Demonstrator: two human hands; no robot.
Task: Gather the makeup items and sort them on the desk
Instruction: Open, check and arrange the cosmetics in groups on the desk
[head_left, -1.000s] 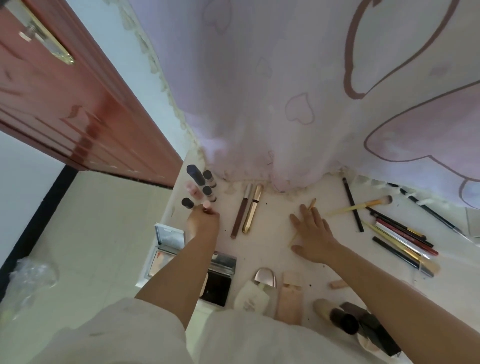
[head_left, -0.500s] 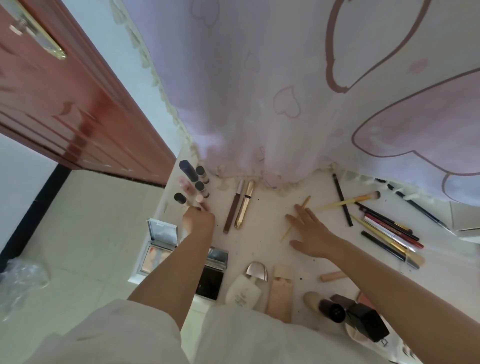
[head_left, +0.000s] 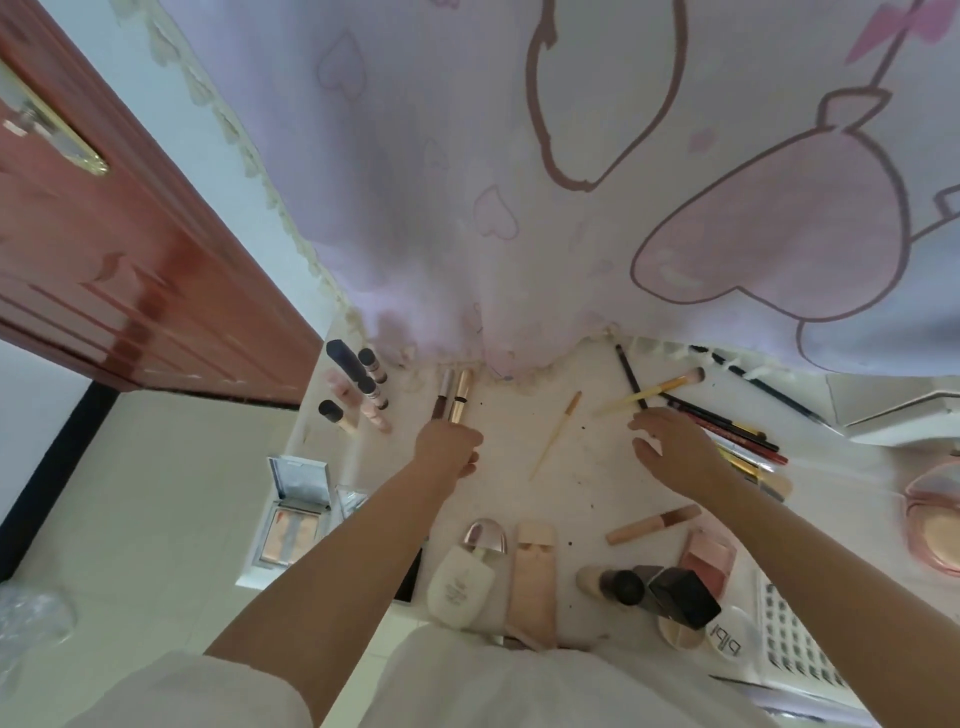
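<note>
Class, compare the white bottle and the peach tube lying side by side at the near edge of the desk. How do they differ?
The white bottle is rounded and wide with a metallic pink cap; the peach tube is flat, narrower, longer, and peach all over. Both lie flat, caps pointing toward the curtain.

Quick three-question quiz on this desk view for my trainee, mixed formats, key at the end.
1. True or false: the left hand is at the near ends of the two slim tubes.
2. The loose thin brush lies: A) between the hands, B) left of the left hand, C) under the curtain.
3. Fill in: the right hand has its fingers ____ beside the pencil row.

Key: 1 true; 2 A; 3 spread.
</note>
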